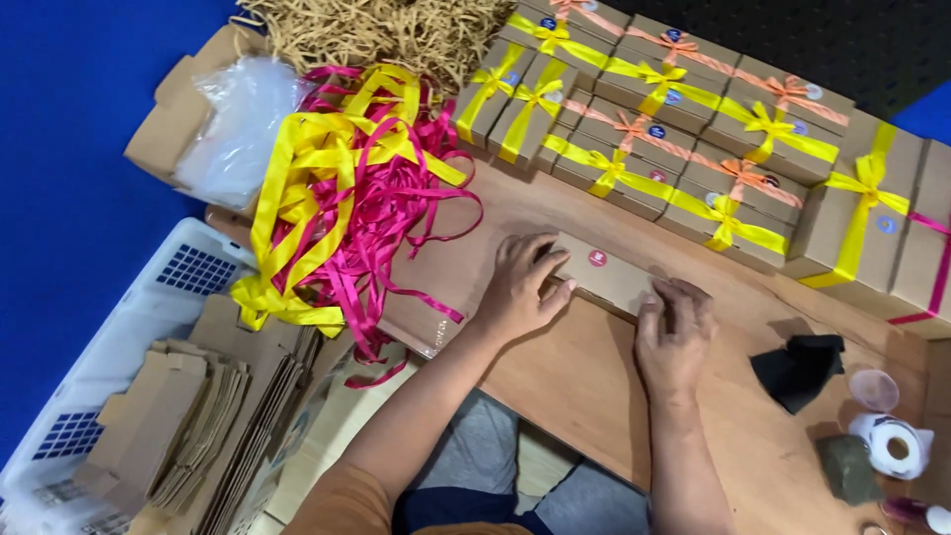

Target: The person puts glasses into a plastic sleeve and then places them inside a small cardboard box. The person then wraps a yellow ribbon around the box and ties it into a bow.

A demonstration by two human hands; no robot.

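Wooden table (584,386): left hand (522,285) and right hand (675,332) lie flat, ungripping, on a brown box (606,271).

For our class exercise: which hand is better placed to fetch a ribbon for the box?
Probably the left hand: it rests on the box end nearest the ribbon pile. The right hand is on the far end.

Brown kraft box (604,275), pink sticker (597,258); yellow, pink ribbons (337,198); black cloth (800,369); possibly white basket (149,307).
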